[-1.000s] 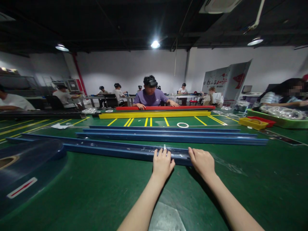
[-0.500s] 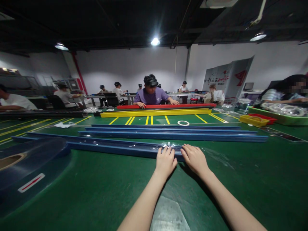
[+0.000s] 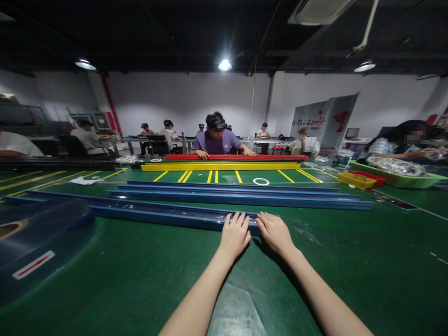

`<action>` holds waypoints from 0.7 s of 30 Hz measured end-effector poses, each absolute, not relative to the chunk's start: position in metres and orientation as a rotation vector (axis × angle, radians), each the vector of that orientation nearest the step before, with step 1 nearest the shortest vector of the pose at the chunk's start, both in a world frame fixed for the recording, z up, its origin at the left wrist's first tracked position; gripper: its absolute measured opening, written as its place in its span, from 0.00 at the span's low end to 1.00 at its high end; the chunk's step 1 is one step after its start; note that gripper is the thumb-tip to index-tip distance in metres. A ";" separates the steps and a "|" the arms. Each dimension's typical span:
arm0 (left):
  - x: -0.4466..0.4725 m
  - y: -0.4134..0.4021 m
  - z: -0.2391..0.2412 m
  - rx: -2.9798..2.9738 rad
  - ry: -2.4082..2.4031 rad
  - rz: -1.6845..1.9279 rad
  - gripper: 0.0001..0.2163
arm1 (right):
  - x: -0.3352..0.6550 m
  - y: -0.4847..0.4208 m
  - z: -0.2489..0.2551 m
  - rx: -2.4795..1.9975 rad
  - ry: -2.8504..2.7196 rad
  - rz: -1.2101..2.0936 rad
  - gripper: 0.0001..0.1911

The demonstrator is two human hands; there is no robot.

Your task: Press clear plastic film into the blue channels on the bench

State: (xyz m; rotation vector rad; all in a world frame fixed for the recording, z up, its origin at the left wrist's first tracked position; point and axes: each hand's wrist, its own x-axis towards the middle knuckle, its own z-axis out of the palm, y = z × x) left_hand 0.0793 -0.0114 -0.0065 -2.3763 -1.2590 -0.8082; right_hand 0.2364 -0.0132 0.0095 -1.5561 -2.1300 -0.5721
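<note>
A long blue channel strip (image 3: 157,217) lies across the green table in front of me, shiny clear film showing inside its groove. My left hand (image 3: 235,234) is closed over the strip near its right end, with the fingers reaching across the near wall and the thumb on my side. Just to its right, my right hand (image 3: 275,232) grips the end of the same strip, its fingers bent over the top. Both palms hide part of the near wall. Some clear film (image 3: 304,229) lies on the table beyond my right hand.
A large roll of film (image 3: 45,233) sits at the left. More blue strips (image 3: 241,199) lie behind mine. Farther back are a white ring (image 3: 261,181), a yellow strip (image 3: 220,166) and a person (image 3: 217,140) opposite. A green tray (image 3: 416,181) stands at right.
My view has shifted slightly, so the scene sits a little more to the left. Both hands remain at the right end of the blue strip, with almost the same pose.
</note>
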 end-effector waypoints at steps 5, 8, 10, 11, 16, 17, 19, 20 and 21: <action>0.080 -0.013 -0.005 -2.395 -1.307 -0.807 0.15 | 0.240 -0.011 0.012 -1.533 -2.134 -0.504 0.21; 0.079 -0.014 -0.001 -2.362 -1.379 -0.840 0.12 | 0.248 -0.013 0.020 -1.641 -2.017 -0.565 0.22; 0.079 -0.014 0.001 -2.329 -1.416 -0.847 0.09 | 0.252 -0.015 0.023 -1.733 -1.955 -0.601 0.24; 0.079 -0.014 0.002 -2.312 -1.426 -0.850 0.09 | 0.252 -0.016 0.024 -1.770 -1.941 -0.609 0.25; 0.079 -0.014 -0.001 -2.298 -1.373 -0.864 0.14 | 0.244 -0.016 0.018 -1.709 -2.021 -0.589 0.24; 0.079 -0.014 -0.002 -2.316 -1.338 -0.860 0.16 | 0.241 -0.015 0.015 -1.656 -2.059 -0.572 0.23; 0.078 -0.014 -0.003 -2.362 -1.274 -0.845 0.17 | 0.237 -0.013 0.010 -1.551 -2.138 -0.529 0.22; 0.078 -0.014 -0.004 -2.382 -1.259 -0.834 0.17 | 0.235 -0.013 0.009 -1.514 -2.170 -0.507 0.22; 0.079 -0.014 -0.004 -2.398 -1.259 -0.823 0.17 | 0.234 -0.012 0.008 -1.493 -2.189 -0.488 0.22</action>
